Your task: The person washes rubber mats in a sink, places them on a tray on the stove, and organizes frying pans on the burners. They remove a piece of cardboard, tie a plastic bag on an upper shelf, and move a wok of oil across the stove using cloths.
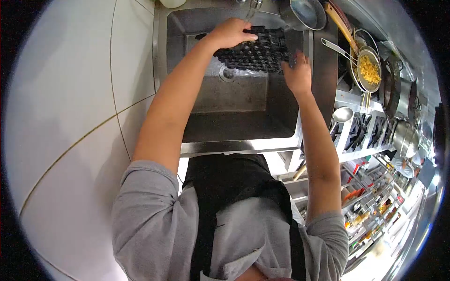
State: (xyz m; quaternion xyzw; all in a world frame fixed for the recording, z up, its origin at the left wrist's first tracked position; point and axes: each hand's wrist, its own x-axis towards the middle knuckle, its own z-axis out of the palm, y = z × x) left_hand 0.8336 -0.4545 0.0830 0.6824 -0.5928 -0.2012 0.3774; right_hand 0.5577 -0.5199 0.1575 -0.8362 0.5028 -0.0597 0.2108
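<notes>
A black mat with rows of holes [255, 54] is held over the back part of a metal sink [234, 129]. At the mat's upper left edge, my left hand [231, 33] grips it, thumb on top. My right hand [298, 72] is at the mat's right edge, its fingers curled around that side; the fingertips are partly blurred. Above the mat, near my left hand, is the faucet [253, 8]. The drain [227, 72] shows just below the mat.
A pot [304, 14] stands at the sink's back right corner. To the right are a strainer with yellow food bits [369, 70], a ladle [343, 114] and stove burners [358, 131]. White tiles [65, 84] cover the left wall. Farther right, shelves hold many items.
</notes>
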